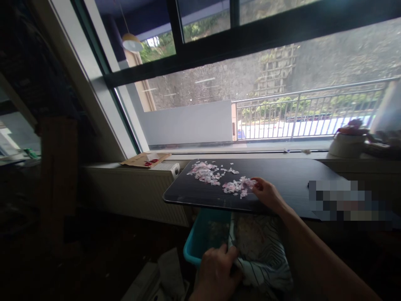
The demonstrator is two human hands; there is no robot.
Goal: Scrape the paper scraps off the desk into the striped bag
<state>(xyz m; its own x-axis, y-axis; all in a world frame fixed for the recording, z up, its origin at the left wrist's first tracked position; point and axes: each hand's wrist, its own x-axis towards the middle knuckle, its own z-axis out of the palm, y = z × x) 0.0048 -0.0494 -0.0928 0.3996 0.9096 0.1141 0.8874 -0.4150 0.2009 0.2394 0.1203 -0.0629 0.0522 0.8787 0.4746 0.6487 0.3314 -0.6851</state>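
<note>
On the dark tabletop (pixel 282 167) lie two loose heaps of small pinkish-white scraps, a larger heap (pixel 205 172) at the left and a smaller heap (pixel 234 186) nearer the middle. My right hand (pixel 266 193) has its fingers closed at the right edge of the smaller heap, pinching some scraps. Below the table's front edge, my left hand (pixel 219 267) grips the rim of a striped bag (pixel 278 259). The bag hangs open beside a turquoise bin (pixel 192 246); more scraps seem to lie inside, but it is dim there.
Red-handled scissors (pixel 151 162) rest on brown paper (pixel 134 160) above a radiator (pixel 150 188). A blurred-out patch (pixel 341 200) covers the table's right end. A pale container (pixel 347 142) stands on the right of the sill, under a wide window.
</note>
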